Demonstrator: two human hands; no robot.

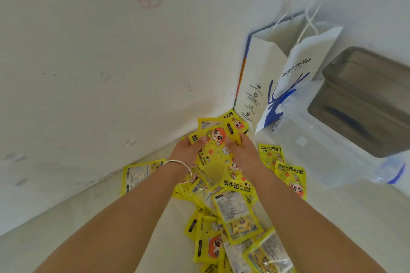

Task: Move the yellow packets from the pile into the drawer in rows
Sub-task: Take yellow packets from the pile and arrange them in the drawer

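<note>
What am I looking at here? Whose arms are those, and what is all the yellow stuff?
There is no machine here, just a person wearing a camera on their head, so you see their own arms from above. The left hand, with a silver bracelet on its wrist, and the right hand together grip a bunch of yellow packets. These are hand warmers with a cartoon face. Many more lie in a pile on the pale floor. Beside them stands a white and blue paper bag and a clear plastic box.

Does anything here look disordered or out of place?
Yes. The yellow packets lie in a loose heap, overlapping at many angles, some face down. Both hands, left hand and right hand, grip a few.
</note>
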